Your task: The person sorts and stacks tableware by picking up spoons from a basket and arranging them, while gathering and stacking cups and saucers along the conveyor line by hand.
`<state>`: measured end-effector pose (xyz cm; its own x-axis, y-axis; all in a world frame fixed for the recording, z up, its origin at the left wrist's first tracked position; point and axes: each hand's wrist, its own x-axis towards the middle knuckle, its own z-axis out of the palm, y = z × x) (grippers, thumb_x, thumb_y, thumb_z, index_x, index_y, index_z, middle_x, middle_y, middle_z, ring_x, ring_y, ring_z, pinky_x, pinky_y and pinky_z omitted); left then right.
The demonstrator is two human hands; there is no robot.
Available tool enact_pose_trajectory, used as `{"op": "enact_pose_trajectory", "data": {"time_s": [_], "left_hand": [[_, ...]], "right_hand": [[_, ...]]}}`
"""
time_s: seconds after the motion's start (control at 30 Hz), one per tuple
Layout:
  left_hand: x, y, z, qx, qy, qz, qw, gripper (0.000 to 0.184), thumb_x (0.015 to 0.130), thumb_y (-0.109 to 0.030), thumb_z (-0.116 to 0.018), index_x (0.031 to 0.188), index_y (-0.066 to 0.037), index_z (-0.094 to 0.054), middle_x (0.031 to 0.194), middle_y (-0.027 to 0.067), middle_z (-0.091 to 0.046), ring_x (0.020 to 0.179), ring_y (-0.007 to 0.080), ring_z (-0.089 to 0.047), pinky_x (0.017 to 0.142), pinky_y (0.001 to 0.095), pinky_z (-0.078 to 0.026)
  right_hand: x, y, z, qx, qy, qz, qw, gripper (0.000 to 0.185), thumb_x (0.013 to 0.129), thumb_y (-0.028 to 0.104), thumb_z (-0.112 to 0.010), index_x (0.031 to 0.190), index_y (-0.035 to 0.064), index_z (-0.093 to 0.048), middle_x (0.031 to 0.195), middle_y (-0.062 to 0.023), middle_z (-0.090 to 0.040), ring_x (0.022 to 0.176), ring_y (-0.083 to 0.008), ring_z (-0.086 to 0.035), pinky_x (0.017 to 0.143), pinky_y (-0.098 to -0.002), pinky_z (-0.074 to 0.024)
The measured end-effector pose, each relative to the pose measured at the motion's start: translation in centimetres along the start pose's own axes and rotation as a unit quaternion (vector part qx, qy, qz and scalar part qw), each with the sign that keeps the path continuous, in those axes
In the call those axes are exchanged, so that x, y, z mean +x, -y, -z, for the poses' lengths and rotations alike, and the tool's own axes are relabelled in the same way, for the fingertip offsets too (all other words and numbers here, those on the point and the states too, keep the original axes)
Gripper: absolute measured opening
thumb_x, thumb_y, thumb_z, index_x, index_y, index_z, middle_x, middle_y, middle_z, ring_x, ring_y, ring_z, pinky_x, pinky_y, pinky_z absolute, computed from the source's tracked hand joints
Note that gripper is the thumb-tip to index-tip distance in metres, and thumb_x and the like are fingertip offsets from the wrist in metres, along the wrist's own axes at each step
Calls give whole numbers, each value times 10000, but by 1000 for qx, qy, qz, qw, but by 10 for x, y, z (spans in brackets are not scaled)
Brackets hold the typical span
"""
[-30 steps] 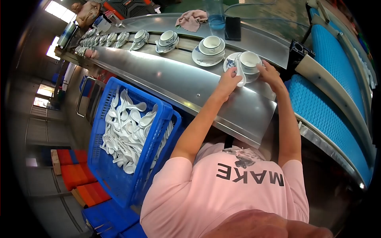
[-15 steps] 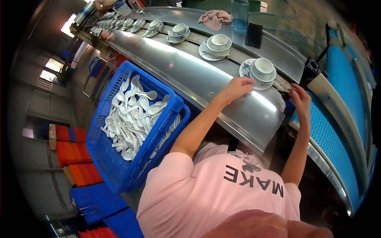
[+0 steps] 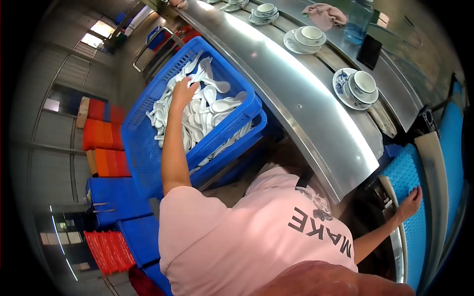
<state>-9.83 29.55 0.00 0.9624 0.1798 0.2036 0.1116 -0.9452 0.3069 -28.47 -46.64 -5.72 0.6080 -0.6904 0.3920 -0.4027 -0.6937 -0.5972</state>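
My left hand [image 3: 184, 92] reaches into a blue plastic basket [image 3: 143, 163] heaped with white ceramic soup spoons [image 3: 197, 118]. Its fingers are closed on a soup spoon near the top of the heap, which partly hides the fingertips. Over the textured blue belt [image 3: 405, 167] at the right hangs my right hand [image 3: 410, 204], fingers loosely bent and apart, with nothing visible in them. The nearest tableware set, a cup [image 3: 364, 82] in a bowl on a blue-patterned saucer [image 3: 340, 81], stands on the line, with neither hand touching it.
More stacked sets [image 3: 311, 37] stand farther along the line. Beyond them lie a pink cloth [image 3: 324, 16], a water bottle [image 3: 359, 22] and a black phone [image 3: 369, 51]. The metal counter [image 3: 296, 106] has a long edge beside me. Blue crates [image 3: 116, 200] are stacked at left.
My left hand has left the nearest set and gone into the spoon basket. My right hand has dropped back over the blue belt. The view has turned left.
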Motion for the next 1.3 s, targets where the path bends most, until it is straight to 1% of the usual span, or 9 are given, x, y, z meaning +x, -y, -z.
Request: {"op": "enact_pose_trajectory", "data": {"time_s": [0.07,0.17,0.37,0.57,0.87,0.97,1.0,1.13,1.3], "left_hand": [[-21,62,1,87,64,124,986,609,745,-405,-596,1103,79,-506,1137,293,-490,1055,386,-485,887,403,-385],[-50,94,-4,-4,65,262,963,703,752,-483,-562,1162,79,-457,1154,285,-483,1099,385,-458,918,384,-367],[-61,15,4,17,123,172,977,785,705,-571,-565,1228,-1,-431,1216,271,-426,1162,377,-402,947,375,-342],[-59,14,-19,-16,90,7,996,552,714,-340,-655,1161,-62,-492,1130,225,-474,1083,345,-454,911,356,-372],[-61,-58,-1,-76,-5,42,996,635,719,-301,-656,1238,-31,-410,1263,201,-394,1151,335,-407,956,372,-332],[-62,-69,-6,-100,18,-1,995,751,697,-306,-687,1290,-13,-331,1299,221,-348,1191,348,-358,993,381,-291],[-62,-82,3,-117,118,-27,986,819,686,-312,-702,1313,0,-278,1332,235,-293,1224,350,-309,1020,384,-252],[-61,-85,-19,93,174,-226,954,741,677,-245,-673,1293,-37,-319,1308,196,-337,1223,345,-306,1025,384,-257],[-60,-88,-19,81,165,-180,966,667,696,-251,-664,1270,-68,-376,1252,187,-382,1164,329,-368,986,375,-306]], "right_hand": [[-3,-1,1,24,3,-19,1000,249,885,147,-455,1063,29,-583,947,-112,-635,848,-189,-618,755,-278,-478],[-4,-2,3,10,12,10,1000,253,886,157,-459,1070,32,-577,957,-121,-631,853,-189,-617,759,-277,-477],[-2,-7,2,6,28,-13,1000,255,892,167,-459,1079,41,-579,960,-111,-628,861,-181,-614,750,-278,-488],[-5,-8,0,27,22,-23,999,252,893,167,-464,1078,40,-578,940,-114,-630,840,-177,-616,727,-277,-492],[-7,-16,-1,19,13,12,1000,239,885,146,-468,1065,32,-578,907,-108,-635,799,-169,-613,692,-274,-487],[-7,-19,-3,30,12,14,999,236,882,139,-468,1061,32,-580,898,-105,-635,776,-164,-609,674,-270,-484],[-6,-18,-3,34,12,14,999,235,882,137,-467,1059,33,-580,895,-104,-635,768,-163,-608,669,-269,-482],[-7,-18,-1,28,6,20,999,235,883,139,-465,1058,33,-581,895,-100,-635,769,-165,-609,676,-269,-486],[-8,-17,-1,49,1,7,999,238,885,141,-462,1059,30,-580,891,-97,-636,770,-167,-610,679,-272,-490]]}}
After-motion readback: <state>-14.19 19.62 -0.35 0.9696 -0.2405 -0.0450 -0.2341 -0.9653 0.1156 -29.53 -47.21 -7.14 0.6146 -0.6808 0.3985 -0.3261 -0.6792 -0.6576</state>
